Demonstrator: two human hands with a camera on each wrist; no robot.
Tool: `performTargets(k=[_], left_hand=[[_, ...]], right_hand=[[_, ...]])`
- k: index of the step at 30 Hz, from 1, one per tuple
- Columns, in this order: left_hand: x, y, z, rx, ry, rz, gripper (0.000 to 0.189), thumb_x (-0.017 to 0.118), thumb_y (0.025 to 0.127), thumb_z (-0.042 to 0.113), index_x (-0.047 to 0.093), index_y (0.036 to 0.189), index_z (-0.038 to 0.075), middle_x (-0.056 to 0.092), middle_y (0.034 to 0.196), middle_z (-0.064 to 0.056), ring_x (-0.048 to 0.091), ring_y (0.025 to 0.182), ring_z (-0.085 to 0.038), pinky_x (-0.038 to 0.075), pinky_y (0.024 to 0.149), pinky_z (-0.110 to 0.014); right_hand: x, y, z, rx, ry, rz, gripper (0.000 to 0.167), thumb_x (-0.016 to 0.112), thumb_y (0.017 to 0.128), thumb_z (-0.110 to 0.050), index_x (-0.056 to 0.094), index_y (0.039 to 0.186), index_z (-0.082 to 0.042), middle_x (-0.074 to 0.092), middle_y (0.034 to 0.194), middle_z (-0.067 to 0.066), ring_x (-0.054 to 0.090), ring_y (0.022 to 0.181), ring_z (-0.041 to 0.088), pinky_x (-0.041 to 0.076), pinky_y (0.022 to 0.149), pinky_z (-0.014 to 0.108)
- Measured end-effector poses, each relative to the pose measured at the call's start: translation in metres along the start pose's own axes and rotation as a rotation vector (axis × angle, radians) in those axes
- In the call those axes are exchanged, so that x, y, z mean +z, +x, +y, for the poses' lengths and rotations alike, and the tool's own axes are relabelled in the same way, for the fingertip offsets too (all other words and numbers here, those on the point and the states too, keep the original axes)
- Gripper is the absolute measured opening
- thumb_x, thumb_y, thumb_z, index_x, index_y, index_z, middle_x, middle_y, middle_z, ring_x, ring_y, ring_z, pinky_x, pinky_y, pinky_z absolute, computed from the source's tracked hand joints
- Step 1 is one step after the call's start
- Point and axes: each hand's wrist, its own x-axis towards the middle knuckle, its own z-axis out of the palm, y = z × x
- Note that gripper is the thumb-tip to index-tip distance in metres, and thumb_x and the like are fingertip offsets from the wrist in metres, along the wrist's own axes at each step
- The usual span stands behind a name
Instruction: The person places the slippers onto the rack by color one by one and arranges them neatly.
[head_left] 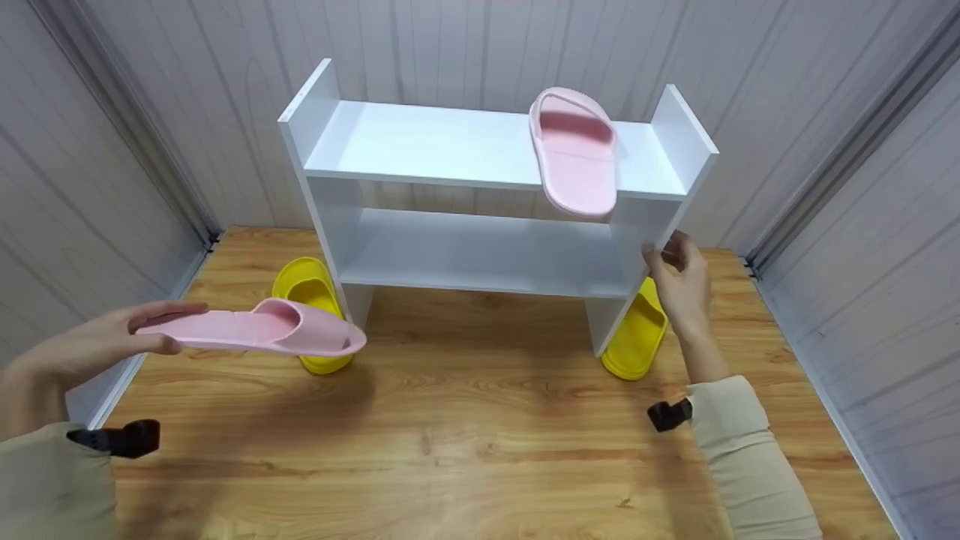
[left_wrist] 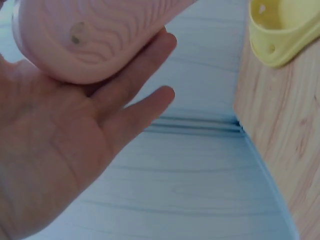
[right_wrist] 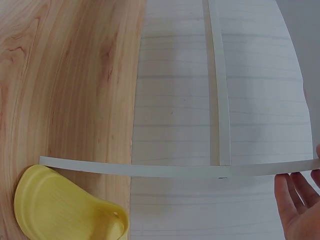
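Observation:
A pink slipper (head_left: 247,330) is held level by its heel end in my left hand (head_left: 94,341), thumb below and fingers above. The left wrist view shows the wavy sole (left_wrist: 100,35) resting against that hand, two fingers extended alongside. My right hand (head_left: 684,289) pinches the front edge of the right side panel of a white two-tier shelf (head_left: 480,251); in the right wrist view its fingers (right_wrist: 287,200) lie against the panel. Another pink slipper (head_left: 581,169) sits on the top tier near the right, its heel overhanging the front edge.
One yellow slipper (head_left: 326,365) is on the wooden floor (head_left: 480,442) by the shelf's left leg, partly hidden behind the held slipper. Another yellow slipper (head_left: 634,345) stands outside the right leg. Pale panelled walls (head_left: 450,45) enclose the back and both sides.

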Motion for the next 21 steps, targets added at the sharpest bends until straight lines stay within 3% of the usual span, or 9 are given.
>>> performTargets(k=[5, 13, 18, 21], left_hand=[[0.005, 0.002, 0.019, 0.102, -0.041, -0.019, 0.053, 0.049, 0.088, 0.008, 0.029, 0.136, 0.005, 0.041, 0.123, -0.002, 0.044, 0.098, -0.015, 0.036, 0.078, -0.030], [0.018, 0.011, 0.057, 0.269, -0.104, -0.052, 0.059, 0.049, 0.084, 0.001, 0.027, 0.138, 0.008, 0.037, 0.127, -0.005, 0.040, 0.097, -0.018, 0.038, 0.076, -0.024], [0.026, 0.022, 0.070, 0.326, -0.110, -0.052, 0.061, 0.050, 0.082, 0.002, 0.027, 0.138, 0.010, 0.036, 0.129, -0.007, 0.040, 0.098, -0.019, 0.038, 0.077, -0.024], [0.031, 0.030, 0.075, 0.382, -0.142, -0.076, 0.062, 0.050, 0.082, 0.001, 0.026, 0.139, 0.010, 0.034, 0.131, -0.010, 0.039, 0.099, -0.021, 0.037, 0.077, -0.024]], right_hand=[[0.000, 0.001, 0.000, 0.002, 0.000, -0.002, 0.047, 0.055, 0.086, -0.031, 0.047, 0.122, -0.003, 0.053, 0.110, 0.012, 0.049, 0.099, 0.021, 0.042, 0.082, 0.032], [-0.001, -0.005, -0.015, 0.022, 0.031, -0.023, 0.045, 0.054, 0.088, -0.025, 0.045, 0.124, -0.001, 0.051, 0.113, 0.015, 0.048, 0.101, 0.024, 0.043, 0.081, 0.031], [-0.002, -0.010, -0.029, 0.027, 0.046, -0.022, 0.043, 0.053, 0.088, -0.018, 0.044, 0.124, 0.003, 0.050, 0.114, 0.019, 0.047, 0.102, 0.027, 0.043, 0.081, 0.031], [-0.002, -0.007, -0.025, 0.028, 0.048, -0.023, 0.043, 0.054, 0.087, -0.020, 0.045, 0.123, 0.001, 0.050, 0.113, 0.018, 0.048, 0.102, 0.026, 0.043, 0.080, 0.029]])
